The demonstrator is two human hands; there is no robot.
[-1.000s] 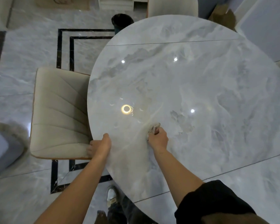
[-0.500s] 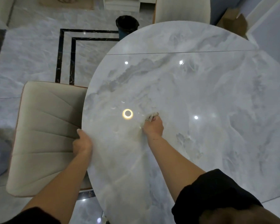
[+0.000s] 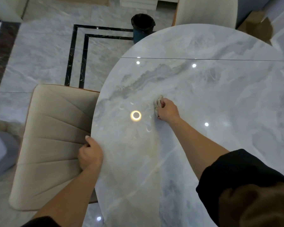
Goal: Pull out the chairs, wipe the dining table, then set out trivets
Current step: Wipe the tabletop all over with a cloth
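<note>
**A small cloth on the big table**

The cloth (image 3: 158, 104) is a little pale bunch on the grey table (image 3: 211, 99), in the left half of the top, near a round spot of reflected light. The bunch is longer than it is wide, and its long side runs from far to near along the front of the fist.

The right hand (image 3: 167, 110) is wrapped tight around the cloth and pushes it down on the table. That arm reaches straight out across the top, with the knuckles turned to the left.

The left hand (image 3: 89, 154) is at the table's left edge — its fingers curl over the rim and its thumb points away from the person. A cream chair (image 3: 56, 136) sits just beside that edge, partly under it. A dark bin (image 3: 142, 27) stands on the floor past the table's far side.
</note>
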